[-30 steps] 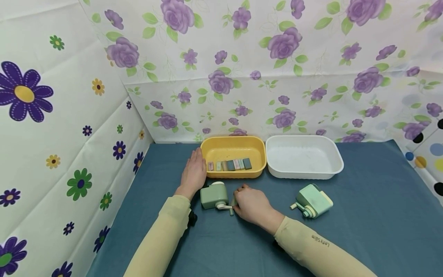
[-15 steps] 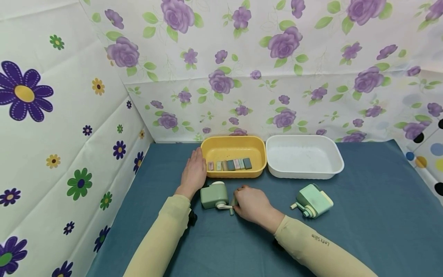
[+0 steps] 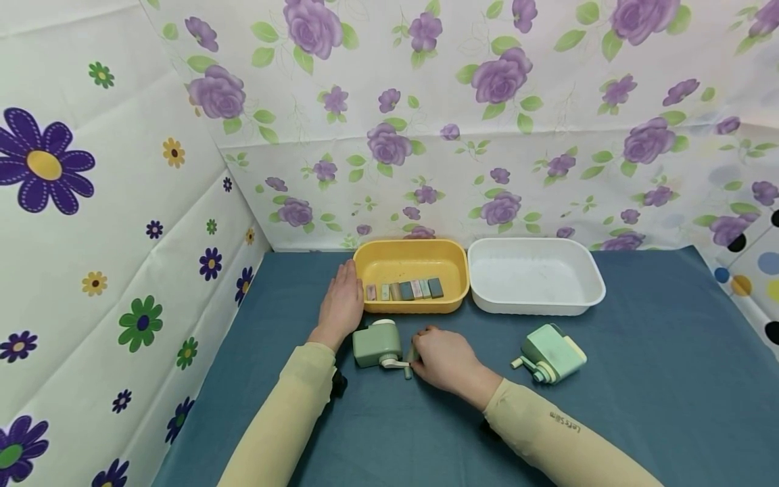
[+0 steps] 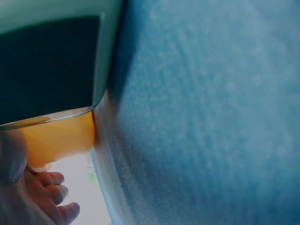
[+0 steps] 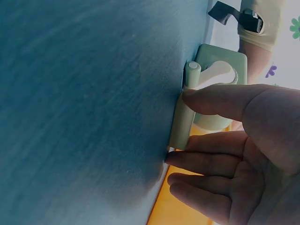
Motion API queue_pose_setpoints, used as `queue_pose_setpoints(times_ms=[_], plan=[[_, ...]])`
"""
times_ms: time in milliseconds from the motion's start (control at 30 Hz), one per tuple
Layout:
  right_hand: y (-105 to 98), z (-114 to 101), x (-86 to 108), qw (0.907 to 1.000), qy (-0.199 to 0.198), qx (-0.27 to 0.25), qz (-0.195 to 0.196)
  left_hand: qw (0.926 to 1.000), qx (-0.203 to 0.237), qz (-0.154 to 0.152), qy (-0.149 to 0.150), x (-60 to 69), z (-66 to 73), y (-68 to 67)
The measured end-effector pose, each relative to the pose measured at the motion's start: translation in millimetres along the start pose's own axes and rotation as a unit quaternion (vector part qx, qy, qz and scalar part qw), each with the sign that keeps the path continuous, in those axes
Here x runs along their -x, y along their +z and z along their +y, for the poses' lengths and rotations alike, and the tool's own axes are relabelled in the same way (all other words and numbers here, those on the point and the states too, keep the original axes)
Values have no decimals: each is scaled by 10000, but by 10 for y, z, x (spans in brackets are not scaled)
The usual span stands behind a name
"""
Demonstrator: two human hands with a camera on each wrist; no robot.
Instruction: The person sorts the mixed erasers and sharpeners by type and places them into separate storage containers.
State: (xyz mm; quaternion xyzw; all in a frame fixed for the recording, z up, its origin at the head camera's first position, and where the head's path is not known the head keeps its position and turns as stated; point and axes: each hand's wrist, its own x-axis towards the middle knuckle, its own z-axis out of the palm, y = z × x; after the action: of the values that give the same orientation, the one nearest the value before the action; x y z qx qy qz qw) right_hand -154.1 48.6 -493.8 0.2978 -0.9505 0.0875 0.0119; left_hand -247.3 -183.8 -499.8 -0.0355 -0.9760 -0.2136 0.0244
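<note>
My left hand (image 3: 341,304) lies with straight fingers along the left end of the yellow tray (image 3: 410,250). Its curled-looking fingertips (image 4: 56,194) show in the left wrist view, beyond the green body of a crank pencil sharpener (image 3: 376,345). That sharpener stands in front of the tray, between my hands, its crank toward the right. My right hand (image 3: 445,358) pinches a small olive-green block (image 5: 182,124), shaped like an eraser, between thumb and fingers. The block is low at the cloth beside the crank's knob (image 5: 192,74). In the head view my hand hides most of it.
Several small pink, grey, tan and green blocks (image 3: 406,291) lie in a row in the yellow tray. A white tray (image 3: 535,304) adjoins it on the right. A second mint-green crank sharpener (image 3: 552,355) lies tilted on the blue cloth (image 3: 663,379). Flowered sheets (image 3: 450,182) hang behind.
</note>
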Motion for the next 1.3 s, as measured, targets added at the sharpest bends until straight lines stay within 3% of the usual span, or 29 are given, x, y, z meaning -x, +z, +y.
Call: queue_pose_setpoints(times_ms=[700,1300], plan=[[-20,92,-5,9995,-60,-295,-125,10000,-47,-25,-34,-7,7,1],[-239,138,70,9975,51,-696,-124,9999,-8,-58,-96,-5,7,3]])
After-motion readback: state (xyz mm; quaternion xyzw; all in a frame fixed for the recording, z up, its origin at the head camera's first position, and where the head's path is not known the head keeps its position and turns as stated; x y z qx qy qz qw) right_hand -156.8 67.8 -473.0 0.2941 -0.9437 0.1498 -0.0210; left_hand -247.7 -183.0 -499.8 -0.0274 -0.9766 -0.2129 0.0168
